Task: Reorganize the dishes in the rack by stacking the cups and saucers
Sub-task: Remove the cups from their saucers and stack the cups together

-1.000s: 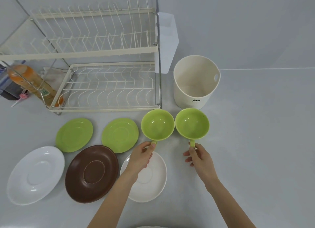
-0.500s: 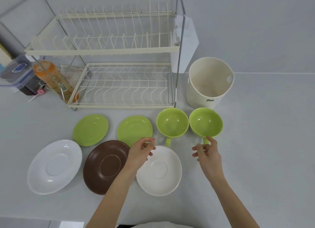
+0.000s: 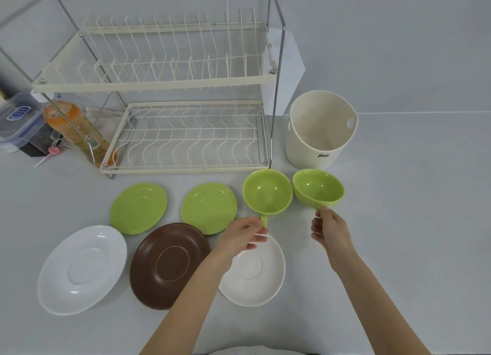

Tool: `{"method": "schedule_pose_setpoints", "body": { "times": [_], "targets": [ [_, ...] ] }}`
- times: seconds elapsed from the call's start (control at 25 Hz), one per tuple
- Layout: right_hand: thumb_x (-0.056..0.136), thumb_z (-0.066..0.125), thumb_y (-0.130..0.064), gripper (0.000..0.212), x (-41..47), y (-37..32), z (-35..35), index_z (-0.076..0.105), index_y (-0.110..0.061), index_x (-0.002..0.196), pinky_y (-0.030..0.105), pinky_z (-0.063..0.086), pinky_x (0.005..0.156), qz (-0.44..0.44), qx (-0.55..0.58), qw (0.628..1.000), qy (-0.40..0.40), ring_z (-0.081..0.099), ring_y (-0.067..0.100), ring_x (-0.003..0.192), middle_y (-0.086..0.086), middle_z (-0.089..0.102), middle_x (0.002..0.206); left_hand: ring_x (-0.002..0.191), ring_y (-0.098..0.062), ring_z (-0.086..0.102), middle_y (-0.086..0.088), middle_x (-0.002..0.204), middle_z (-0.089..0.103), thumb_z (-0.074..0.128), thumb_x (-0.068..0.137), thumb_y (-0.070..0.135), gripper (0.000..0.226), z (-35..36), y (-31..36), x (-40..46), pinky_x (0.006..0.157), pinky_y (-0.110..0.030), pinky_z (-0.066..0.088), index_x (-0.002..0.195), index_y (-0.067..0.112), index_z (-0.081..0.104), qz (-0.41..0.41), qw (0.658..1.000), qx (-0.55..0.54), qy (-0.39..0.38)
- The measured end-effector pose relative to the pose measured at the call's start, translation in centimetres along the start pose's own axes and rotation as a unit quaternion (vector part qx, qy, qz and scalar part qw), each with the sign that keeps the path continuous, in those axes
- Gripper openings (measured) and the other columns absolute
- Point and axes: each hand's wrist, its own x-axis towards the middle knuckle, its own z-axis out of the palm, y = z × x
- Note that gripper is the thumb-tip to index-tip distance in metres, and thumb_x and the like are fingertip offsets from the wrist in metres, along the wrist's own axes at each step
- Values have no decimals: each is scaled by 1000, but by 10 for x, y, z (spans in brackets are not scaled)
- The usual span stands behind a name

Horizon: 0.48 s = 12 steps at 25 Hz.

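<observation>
Beside the rack point(image 3: 186, 131), both cups' point(image 3: 267, 192) rims nearly touch.

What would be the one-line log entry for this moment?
left hand: pinches left green cup handle | right hand: grips tilted right green cup | rack: holds no dishes

Kitchen counter, dish rack point(image 3: 170, 94), saucers point(image 3: 138, 208)

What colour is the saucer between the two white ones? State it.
Brown: the round matte saucer shows a plain dark brown, clearest in the head view.
</observation>
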Motion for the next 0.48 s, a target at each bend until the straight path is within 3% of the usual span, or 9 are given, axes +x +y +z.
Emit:
{"method": "schedule_pose_setpoints", "body": {
  "times": [0.2,0.32,0.48],
  "targets": [
    [96,37,-17,30,-15,-10,-2,47,-14,68,22,35,53,-64,54,995,-54,37,15,56,4,39,62,73,-6,65,4,86,66,46,92,20,11,2,-2,4,68,-21,43,90,21,57,-15,999,-11,-30],
    [96,38,-16,30,-22,-10,10,49,-13,69,21,35,52,-82,53,989,-112,40,15,56,4,43,61,70,-3,67,4,89,68,46,92,22,13,3,-5,5,66,-19,45,99,18,56,-24,998,-22,-47],
    [96,37,-15,32,-25,5,33,49,-12,67,20,37,52,-87,11,985,-151,44,14,56,4,47,61,83,-11,66,-2,101,67,45,92,24,24,2,-6,4,70,-20,47,110,14,57,-30,997,-33,-58]
  ]
}}
